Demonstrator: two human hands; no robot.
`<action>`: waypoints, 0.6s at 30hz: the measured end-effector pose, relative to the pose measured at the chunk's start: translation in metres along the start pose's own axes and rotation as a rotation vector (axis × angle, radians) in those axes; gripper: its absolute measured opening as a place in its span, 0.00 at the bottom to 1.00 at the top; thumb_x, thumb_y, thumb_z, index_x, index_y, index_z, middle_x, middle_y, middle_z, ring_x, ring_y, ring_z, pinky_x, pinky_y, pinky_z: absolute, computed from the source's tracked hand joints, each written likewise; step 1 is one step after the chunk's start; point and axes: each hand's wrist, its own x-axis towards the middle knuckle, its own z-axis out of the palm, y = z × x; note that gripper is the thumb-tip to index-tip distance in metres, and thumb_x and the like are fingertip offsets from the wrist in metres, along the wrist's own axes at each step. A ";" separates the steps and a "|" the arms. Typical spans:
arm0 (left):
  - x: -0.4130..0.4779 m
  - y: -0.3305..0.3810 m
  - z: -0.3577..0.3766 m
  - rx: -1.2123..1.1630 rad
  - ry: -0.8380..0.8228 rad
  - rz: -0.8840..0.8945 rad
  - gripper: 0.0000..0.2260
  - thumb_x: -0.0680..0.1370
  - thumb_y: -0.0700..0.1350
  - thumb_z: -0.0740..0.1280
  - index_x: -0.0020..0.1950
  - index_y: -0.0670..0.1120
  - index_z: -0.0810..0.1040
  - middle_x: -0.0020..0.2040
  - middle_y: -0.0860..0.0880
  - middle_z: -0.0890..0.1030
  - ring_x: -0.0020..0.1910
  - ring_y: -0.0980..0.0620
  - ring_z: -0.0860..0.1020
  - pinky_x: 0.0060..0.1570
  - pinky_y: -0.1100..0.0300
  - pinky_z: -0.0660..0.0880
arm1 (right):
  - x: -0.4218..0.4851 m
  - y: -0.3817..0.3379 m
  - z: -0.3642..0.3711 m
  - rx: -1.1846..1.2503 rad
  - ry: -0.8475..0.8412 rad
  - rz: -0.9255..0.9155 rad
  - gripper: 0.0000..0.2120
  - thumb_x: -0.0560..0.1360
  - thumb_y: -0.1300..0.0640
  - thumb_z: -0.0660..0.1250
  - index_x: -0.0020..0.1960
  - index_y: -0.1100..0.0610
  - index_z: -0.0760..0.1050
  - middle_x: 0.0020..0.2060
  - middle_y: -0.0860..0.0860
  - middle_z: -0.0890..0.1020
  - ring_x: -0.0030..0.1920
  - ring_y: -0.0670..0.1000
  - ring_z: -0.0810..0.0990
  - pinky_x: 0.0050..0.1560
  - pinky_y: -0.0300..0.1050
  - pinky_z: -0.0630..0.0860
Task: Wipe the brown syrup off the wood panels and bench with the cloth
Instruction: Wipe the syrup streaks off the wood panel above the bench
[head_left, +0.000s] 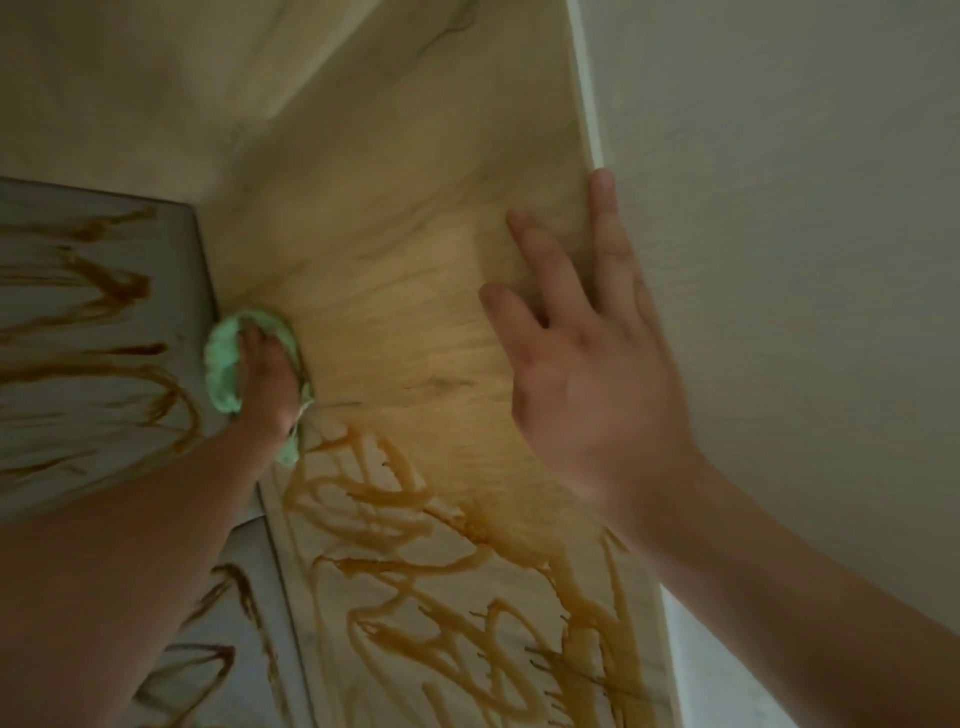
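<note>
A light wood panel (415, 249) runs from the upper middle down to the bottom of the head view. Brown syrup (447, 582) streaks its lower half, while its upper half looks wiped. My left hand (267, 379) presses a green cloth (223, 364) against the panel's left edge, fingers wrapped in the cloth. My right hand (587, 364) is spread flat with straight fingers on the panel's right side, its index finger along the panel's edge. A grey bench surface (62, 332) on the left carries more brown syrup streaks (104, 296).
A pale wall (805, 260) stands right of the panel. Another pale surface (130, 78) fills the upper left. A lower grey part of the bench (244, 654) with syrup lines shows beneath my left forearm.
</note>
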 end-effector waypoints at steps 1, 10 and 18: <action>0.030 -0.038 -0.018 -0.050 -0.022 -0.077 0.52 0.58 0.89 0.41 0.79 0.70 0.58 0.81 0.57 0.63 0.80 0.47 0.62 0.77 0.41 0.60 | -0.001 0.002 0.001 -0.018 -0.009 0.004 0.26 0.83 0.61 0.40 0.57 0.58 0.78 0.79 0.59 0.67 0.81 0.72 0.47 0.79 0.66 0.58; -0.172 0.012 0.016 -0.069 -0.061 -0.106 0.50 0.65 0.83 0.55 0.83 0.61 0.56 0.81 0.56 0.62 0.78 0.53 0.64 0.78 0.51 0.61 | -0.002 0.002 0.001 -0.015 0.029 0.000 0.16 0.84 0.61 0.51 0.56 0.57 0.78 0.79 0.59 0.67 0.80 0.74 0.49 0.78 0.66 0.53; -0.083 0.026 0.000 -0.134 0.038 0.028 0.47 0.68 0.83 0.50 0.81 0.58 0.63 0.79 0.52 0.69 0.77 0.50 0.68 0.77 0.46 0.63 | -0.002 0.005 0.001 -0.037 0.005 -0.021 0.17 0.83 0.60 0.49 0.55 0.56 0.77 0.79 0.59 0.66 0.80 0.75 0.48 0.80 0.66 0.48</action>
